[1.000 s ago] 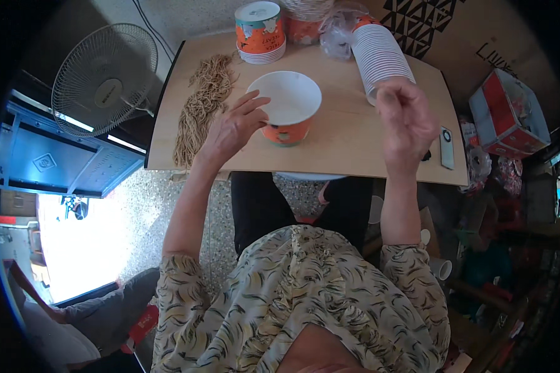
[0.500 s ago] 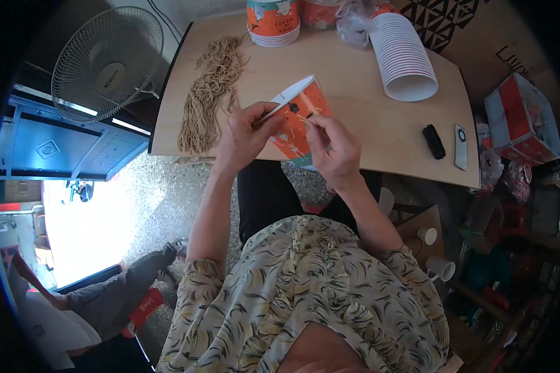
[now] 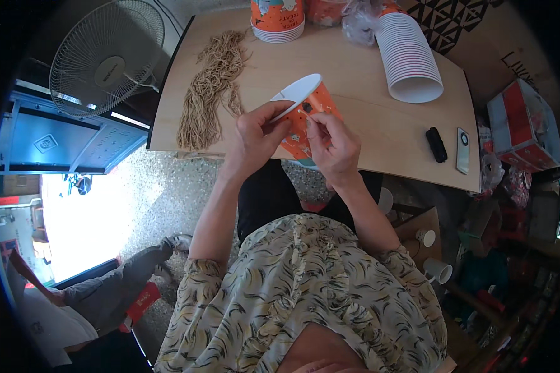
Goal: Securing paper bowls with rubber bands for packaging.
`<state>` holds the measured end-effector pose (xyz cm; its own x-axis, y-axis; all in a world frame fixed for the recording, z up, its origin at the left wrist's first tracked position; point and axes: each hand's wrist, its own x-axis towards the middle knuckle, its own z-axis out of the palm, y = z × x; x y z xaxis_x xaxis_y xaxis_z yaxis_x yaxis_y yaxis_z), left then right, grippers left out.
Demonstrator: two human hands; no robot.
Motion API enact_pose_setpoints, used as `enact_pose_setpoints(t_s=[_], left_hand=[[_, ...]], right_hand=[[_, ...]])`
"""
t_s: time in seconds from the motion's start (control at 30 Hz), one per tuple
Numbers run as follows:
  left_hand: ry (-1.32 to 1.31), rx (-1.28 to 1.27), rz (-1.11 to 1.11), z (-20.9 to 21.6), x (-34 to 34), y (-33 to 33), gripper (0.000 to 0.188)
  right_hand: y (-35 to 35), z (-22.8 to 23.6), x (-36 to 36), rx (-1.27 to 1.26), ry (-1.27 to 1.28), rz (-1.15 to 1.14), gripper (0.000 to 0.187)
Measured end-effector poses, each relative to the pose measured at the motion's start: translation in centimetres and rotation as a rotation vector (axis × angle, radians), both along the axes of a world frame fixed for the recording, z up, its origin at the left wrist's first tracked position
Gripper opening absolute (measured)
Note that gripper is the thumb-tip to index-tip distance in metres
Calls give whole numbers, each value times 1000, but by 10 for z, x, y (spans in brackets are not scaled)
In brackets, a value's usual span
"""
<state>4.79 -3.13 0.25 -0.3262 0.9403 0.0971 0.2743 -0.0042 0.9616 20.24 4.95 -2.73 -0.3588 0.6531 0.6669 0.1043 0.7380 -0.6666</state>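
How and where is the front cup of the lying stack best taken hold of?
Probably by the rim of the front cup, from the near side, thumb inside and fingers outside: the stack lies on its side, open mouth turned this way, and closely nested rims leave little else free.

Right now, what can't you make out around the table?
Head view: the inner bottom of the orange bucket, hidden by its own tilted wall.
Head view: what the right hand may be pinching, covered by the hand itself.
Head view: the top of the upright bucket stack, cut off by the upper edge.
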Motion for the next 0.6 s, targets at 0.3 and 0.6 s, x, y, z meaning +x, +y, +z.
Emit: enact_pose_setpoints(t_s=[0.3, 0.6], left_hand=[[223, 37, 37, 10, 10, 1, 32], [383, 162, -22, 9, 34, -1, 35]], right_hand=[[3, -9, 4, -48, 5, 24, 12], [-2, -17, 19, -112, -17, 31, 12]])
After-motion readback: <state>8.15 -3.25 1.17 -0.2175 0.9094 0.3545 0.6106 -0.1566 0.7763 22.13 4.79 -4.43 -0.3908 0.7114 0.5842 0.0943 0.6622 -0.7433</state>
